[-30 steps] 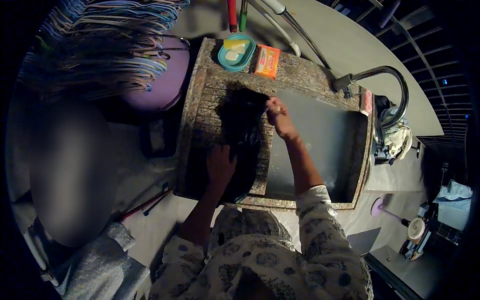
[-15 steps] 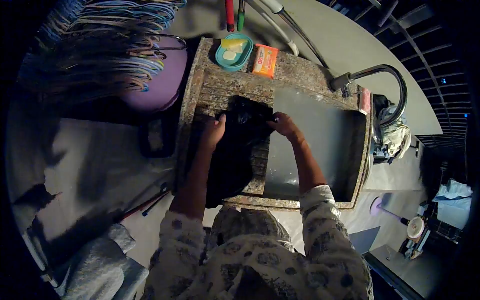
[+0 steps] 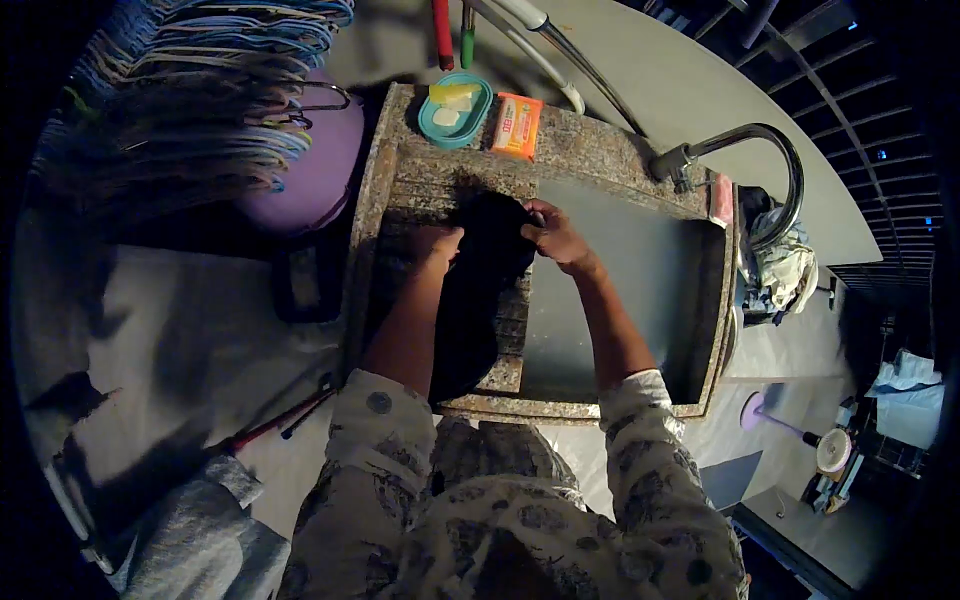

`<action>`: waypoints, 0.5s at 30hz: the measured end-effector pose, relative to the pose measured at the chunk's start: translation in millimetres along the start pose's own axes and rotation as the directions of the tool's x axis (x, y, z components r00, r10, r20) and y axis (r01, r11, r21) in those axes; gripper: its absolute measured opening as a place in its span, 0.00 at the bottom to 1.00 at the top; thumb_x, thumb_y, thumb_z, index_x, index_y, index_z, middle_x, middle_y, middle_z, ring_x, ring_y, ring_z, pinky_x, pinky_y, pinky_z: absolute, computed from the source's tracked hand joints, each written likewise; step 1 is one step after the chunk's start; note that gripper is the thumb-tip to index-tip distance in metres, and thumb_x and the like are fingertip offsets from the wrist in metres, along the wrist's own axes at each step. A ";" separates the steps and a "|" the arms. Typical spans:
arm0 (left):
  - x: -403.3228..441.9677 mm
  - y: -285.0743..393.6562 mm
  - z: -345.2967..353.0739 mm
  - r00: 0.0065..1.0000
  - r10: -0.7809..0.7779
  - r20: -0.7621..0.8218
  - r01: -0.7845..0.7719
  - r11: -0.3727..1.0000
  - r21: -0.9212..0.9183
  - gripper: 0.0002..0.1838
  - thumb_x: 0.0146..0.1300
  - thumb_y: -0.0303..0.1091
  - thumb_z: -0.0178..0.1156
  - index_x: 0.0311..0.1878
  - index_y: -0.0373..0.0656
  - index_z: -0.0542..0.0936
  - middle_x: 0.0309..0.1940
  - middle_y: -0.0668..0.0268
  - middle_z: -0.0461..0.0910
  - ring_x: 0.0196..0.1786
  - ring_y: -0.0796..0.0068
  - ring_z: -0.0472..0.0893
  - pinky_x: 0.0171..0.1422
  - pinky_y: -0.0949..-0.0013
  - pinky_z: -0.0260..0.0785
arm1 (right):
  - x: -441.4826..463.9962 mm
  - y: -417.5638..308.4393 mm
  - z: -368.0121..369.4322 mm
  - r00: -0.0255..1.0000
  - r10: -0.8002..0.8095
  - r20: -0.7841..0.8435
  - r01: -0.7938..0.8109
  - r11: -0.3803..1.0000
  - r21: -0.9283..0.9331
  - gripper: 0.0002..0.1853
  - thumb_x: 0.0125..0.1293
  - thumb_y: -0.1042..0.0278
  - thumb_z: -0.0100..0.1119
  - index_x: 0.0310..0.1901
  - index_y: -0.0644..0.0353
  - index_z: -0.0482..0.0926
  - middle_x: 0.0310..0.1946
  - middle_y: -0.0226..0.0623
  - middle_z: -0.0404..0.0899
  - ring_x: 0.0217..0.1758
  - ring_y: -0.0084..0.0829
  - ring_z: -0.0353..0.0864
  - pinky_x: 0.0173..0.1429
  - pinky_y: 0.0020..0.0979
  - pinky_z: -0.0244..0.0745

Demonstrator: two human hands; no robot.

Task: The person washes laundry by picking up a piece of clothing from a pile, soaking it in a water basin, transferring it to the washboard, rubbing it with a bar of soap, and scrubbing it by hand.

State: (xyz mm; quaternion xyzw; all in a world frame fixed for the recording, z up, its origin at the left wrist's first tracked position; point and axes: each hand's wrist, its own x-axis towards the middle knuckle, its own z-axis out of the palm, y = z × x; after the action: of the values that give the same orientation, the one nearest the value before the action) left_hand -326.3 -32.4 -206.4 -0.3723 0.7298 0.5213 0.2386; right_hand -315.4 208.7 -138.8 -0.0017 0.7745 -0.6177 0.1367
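A black cloth, most likely a garment (image 3: pixel 468 320), lies on the ridged granite washboard (image 3: pixel 512 372) at the left of the sink. My left hand (image 3: pixel 438 244) grips its upper left side, with the fingertips partly lost in the dark fabric. At the upper right edge of the cloth, my right hand (image 3: pixel 556 238) is closed in a pinch on it. Next to my right forearm is the sink basin (image 3: pixel 610 310), holding greyish water. The cloth's folds are too dark to make out.
Behind the cloth stand a teal soap dish (image 3: pixel 449 138) with soap pieces and an orange soap packet (image 3: pixel 517 126). A curved faucet (image 3: pixel 790 160) rises at the right rear. Many hangers (image 3: pixel 200 95) and a purple basin (image 3: pixel 310 175) are at the left. Clothes (image 3: pixel 785 265) are piled right.
My left hand has shifted right, toward my right hand, and my right hand slightly up and left. The cloth's top has been gathered and moved between them. The view has shifted slightly.
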 end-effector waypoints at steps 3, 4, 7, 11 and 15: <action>14.3 -14.8 -14.2 0.814 0.541 -0.212 -0.489 0.835 0.254 0.11 0.58 0.35 0.72 0.40 0.44 0.81 0.30 0.63 0.84 0.35 0.58 0.85 0.40 0.55 0.75 | 1.3 -0.1 -24.4 0.988 -0.081 -0.130 0.029 0.931 -0.363 0.15 0.58 0.70 0.65 0.47 0.64 0.82 0.34 0.43 0.83 0.37 0.28 0.80 0.42 0.35 0.77; -1.8 -8.7 -27.5 0.599 0.747 -0.290 -0.646 0.664 0.376 0.11 0.57 0.32 0.72 0.41 0.44 0.80 0.32 0.62 0.84 0.38 0.56 0.85 0.43 0.54 0.75 | 1.6 3.3 -31.3 0.984 -0.038 -0.176 -0.036 0.917 -0.398 0.14 0.58 0.70 0.65 0.46 0.64 0.82 0.32 0.42 0.83 0.36 0.28 0.80 0.41 0.36 0.77; -72.9 31.1 -76.1 0.490 0.830 -0.264 -0.681 0.554 0.478 0.15 0.56 0.24 0.65 0.44 0.51 0.76 0.37 0.58 0.83 0.44 0.45 0.82 0.47 0.48 0.73 | 1.8 10.0 -37.3 0.964 0.074 -0.257 -0.184 0.881 -0.435 0.13 0.56 0.69 0.64 0.43 0.64 0.83 0.29 0.45 0.83 0.35 0.35 0.83 0.42 0.39 0.78; -126.6 73.8 -70.0 0.371 0.847 -0.380 -0.619 0.531 0.579 0.17 0.55 0.20 0.61 0.44 0.55 0.76 0.43 0.61 0.78 0.49 0.46 0.80 0.46 0.47 0.72 | 27.1 27.4 -4.8 0.984 -0.120 -0.128 0.027 0.825 -0.564 0.13 0.57 0.65 0.64 0.42 0.62 0.84 0.30 0.50 0.84 0.37 0.41 0.85 0.45 0.43 0.79; -65.3 91.9 -30.5 0.552 0.751 -0.362 -0.787 0.613 0.071 0.18 0.58 0.23 0.63 0.52 0.48 0.78 0.50 0.56 0.78 0.56 0.48 0.79 0.59 0.53 0.72 | 36.2 18.1 1.5 0.965 0.164 -0.206 -0.208 0.954 -0.216 0.15 0.61 0.60 0.66 0.45 0.60 0.82 0.35 0.49 0.84 0.37 0.43 0.84 0.40 0.42 0.77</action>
State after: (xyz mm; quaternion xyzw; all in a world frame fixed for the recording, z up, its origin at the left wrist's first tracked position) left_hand -358.1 -25.4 -94.2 -0.1146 0.8221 0.5317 -0.1685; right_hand -347.0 205.3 -164.0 0.1127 0.8483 -0.5032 0.1204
